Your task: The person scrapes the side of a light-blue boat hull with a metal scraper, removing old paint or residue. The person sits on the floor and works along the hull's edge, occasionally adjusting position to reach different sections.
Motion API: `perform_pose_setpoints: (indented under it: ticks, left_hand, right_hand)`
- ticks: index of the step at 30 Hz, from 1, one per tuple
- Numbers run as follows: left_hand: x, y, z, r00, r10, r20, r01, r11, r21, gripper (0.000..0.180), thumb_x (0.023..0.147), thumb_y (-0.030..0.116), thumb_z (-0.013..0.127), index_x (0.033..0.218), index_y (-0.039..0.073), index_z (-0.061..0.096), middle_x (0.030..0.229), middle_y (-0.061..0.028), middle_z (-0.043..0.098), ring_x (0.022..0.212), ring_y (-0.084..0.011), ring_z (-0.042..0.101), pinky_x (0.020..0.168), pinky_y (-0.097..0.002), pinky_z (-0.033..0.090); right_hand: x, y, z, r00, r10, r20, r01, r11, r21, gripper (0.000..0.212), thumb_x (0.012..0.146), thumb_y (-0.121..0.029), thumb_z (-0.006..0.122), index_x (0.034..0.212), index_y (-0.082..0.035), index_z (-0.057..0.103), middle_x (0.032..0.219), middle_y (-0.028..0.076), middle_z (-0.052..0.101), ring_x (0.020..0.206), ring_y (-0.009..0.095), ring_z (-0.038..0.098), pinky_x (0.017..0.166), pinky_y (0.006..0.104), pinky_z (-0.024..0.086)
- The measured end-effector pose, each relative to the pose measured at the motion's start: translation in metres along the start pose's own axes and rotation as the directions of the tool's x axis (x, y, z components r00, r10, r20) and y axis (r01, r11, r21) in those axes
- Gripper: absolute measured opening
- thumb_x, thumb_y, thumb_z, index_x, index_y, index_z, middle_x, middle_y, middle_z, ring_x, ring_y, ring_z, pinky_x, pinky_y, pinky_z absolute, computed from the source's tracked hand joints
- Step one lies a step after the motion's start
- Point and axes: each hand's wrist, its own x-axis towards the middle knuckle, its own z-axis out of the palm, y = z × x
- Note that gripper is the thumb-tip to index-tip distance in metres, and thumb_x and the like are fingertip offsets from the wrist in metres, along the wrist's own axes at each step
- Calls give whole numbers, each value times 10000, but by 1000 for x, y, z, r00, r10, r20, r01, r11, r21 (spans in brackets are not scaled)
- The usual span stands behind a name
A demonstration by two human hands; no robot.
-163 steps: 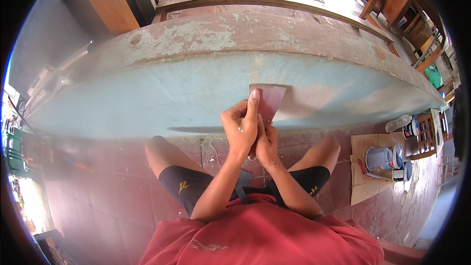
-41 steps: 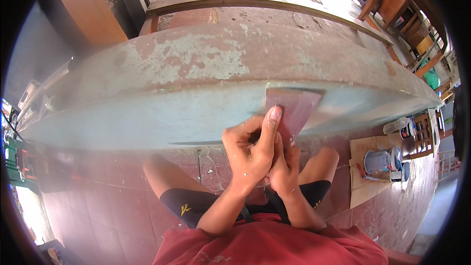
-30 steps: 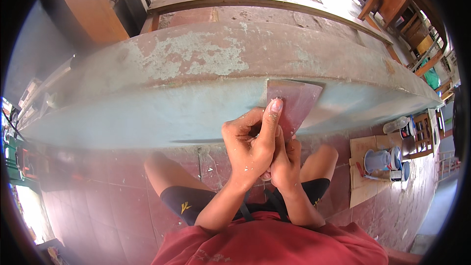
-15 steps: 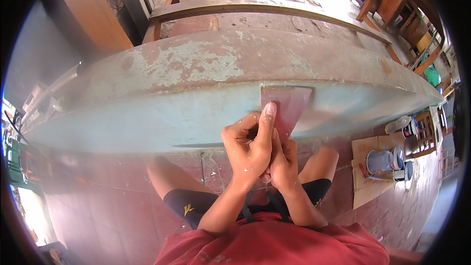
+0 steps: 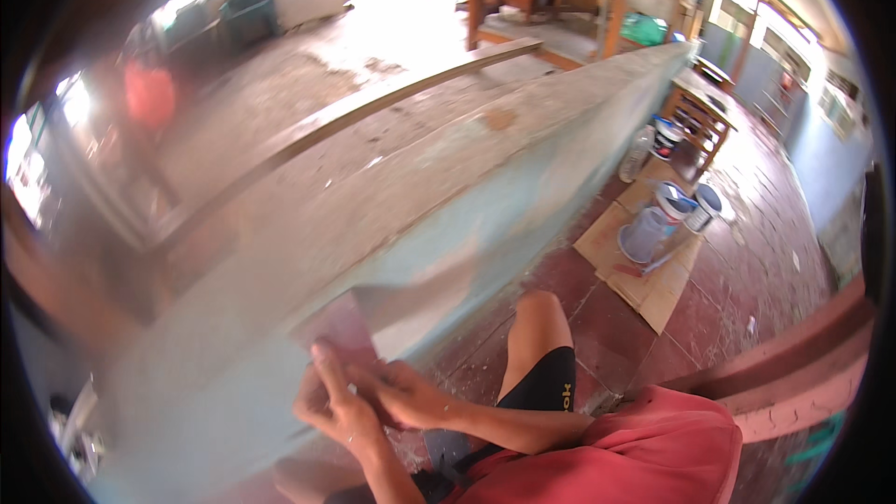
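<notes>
Both my hands grip a flat, reddish putty scraper [image 5: 343, 325] with a straight, wide top edge. My left hand [image 5: 331, 406] is closed on it, thumb laid up along its face. Beside it, my right hand [image 5: 411, 396] is closed round the lower part, its fingertips partly hidden. The scraper lies against or just in front of the pale blue side of a low wall [image 5: 224, 392]; motion blur hides whether it touches. Bare grey patches show in the paint to the right of the scraper.
A cardboard sheet [image 5: 605, 241] on the red tiles holds a translucent bucket [image 5: 642, 235], paint tins [image 5: 703, 209] and a scraper-like tool. A plastic bottle [image 5: 637, 153] and a small wooden stool [image 5: 695, 126] stand beyond. A wooden rail [image 5: 373, 99] runs behind the wall.
My view has swung to the right, so the wall now slants across it and the buckets appear nearer the middle. Both hands still hold the scraper, now lower left in view.
</notes>
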Motion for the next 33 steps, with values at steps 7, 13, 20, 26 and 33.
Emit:
perform_pose_setpoints:
  ticks: [7,13,20,26,33]
  left_hand:
    - [3,31,19,995,-23,-94,23,1000,-7,485,945,351,562,613,-3,563,529,-58,528,482,-118,474,480,-268,383]
    - [-3,11,13,996,42,-74,-40,999,30,470,925,380,592,630,20,528,551,-22,470,496,-107,437,471,-266,358]
    - [-8,-5,12,995,-3,-99,6,1000,29,485,904,407,618,622,24,522,553,-9,449,518,-109,433,491,-285,357]
    - [-3,12,20,986,11,-166,1,997,74,495,905,411,614,618,15,535,560,-16,463,530,-118,443,497,-300,364]
    - [0,-1,10,997,33,-70,-28,997,76,409,982,205,494,633,1,559,533,-19,512,507,-83,443,457,-243,333]
  right_hand:
    - [9,-27,12,942,-334,29,333,923,-193,392,983,-343,477,1008,12,643,591,81,544,595,85,453,491,317,373]
    - [9,3,4,956,-292,30,293,945,-148,445,995,-368,446,920,21,648,561,38,489,546,92,399,472,307,331]
    - [-1,-2,-1,949,-316,-6,312,940,-135,424,995,-348,444,933,23,638,582,70,532,561,111,431,502,327,359]
    - [8,-9,1,952,-305,25,304,937,-170,434,986,-366,459,925,17,652,587,89,561,562,129,460,509,339,381]
    - [10,7,-4,983,-179,-46,168,968,-188,396,967,-335,497,893,22,651,537,126,546,567,75,502,461,343,394]
